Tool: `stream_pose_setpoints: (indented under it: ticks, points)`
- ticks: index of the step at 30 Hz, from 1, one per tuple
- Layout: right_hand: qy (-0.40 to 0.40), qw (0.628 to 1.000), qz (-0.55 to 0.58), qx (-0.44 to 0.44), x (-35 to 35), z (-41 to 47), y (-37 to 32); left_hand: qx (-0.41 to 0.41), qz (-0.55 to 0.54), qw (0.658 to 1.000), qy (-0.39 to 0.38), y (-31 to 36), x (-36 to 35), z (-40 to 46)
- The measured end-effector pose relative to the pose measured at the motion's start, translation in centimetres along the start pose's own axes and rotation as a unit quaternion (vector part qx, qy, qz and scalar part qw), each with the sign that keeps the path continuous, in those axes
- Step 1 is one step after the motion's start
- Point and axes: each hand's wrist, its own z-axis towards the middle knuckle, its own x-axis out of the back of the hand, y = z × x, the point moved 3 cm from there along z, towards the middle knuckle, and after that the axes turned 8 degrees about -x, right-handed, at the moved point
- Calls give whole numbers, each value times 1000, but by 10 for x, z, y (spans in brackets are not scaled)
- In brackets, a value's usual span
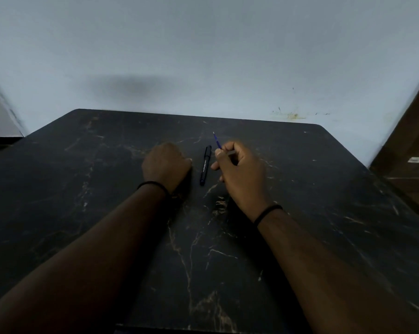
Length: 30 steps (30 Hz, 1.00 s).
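Filling the lower frame, a dark marbled table [324, 213] bears both forearms. At centre the left hand [166, 165] rests on it, curled into a fist with nothing showing in it. Right of it, the right hand [239, 172] pinches a thin blue refill [217, 141], tip pointing toward the upper left. Between the hands lies a black pen [205, 165], touching neither.

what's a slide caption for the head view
Right hand holds a blue pen refill beside a black pen on a marble table, left hand fisted
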Motion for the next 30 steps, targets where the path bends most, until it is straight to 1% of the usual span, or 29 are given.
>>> stream_pose_setpoints:
  ticks: [2,4,5,6,9,11,14,17,19,22,23,24,27,29,30]
  points:
    - [25,1000,6,6,2,-1,-3,-21,-1,998,53,6,4,-1]
    - [63,998,17,21,6,-2,-8,-61,-67,991,104,14,9,-3]
    - [82,996,26,31,8,-2,-10,-93,-117,983,106,19,10,-6]
    - [101,993,35,41,11,-2,-13,-132,-167,973,88,25,10,-9]
    - [148,986,50,61,19,-4,-18,-249,-264,932,-15,46,6,-24]
    - [160,983,56,63,21,-4,-19,-273,-303,910,-68,56,2,-29]
    - [153,985,60,60,19,-4,-19,-296,-303,903,-76,65,-3,-32]
    - [132,986,68,71,15,-6,-21,-295,-269,915,-58,66,-6,-31]
    - [136,979,102,108,17,-10,-27,-291,-249,922,-51,64,-5,-31]
    - [188,941,119,257,32,-15,-42,-271,-216,937,-38,59,0,-28]
    - [195,929,112,294,36,-15,-44,-253,-207,944,-41,56,0,-26]
    - [200,923,100,314,39,-14,-46,-231,-200,951,-44,54,0,-25]
    - [222,922,33,315,44,-9,-42,-180,-204,962,-27,46,-1,-19]
    - [241,926,-14,290,46,-3,-33,-164,-207,964,-21,43,-2,-18]
    - [246,933,-29,263,47,1,-28,-160,-209,964,-23,42,-3,-18]
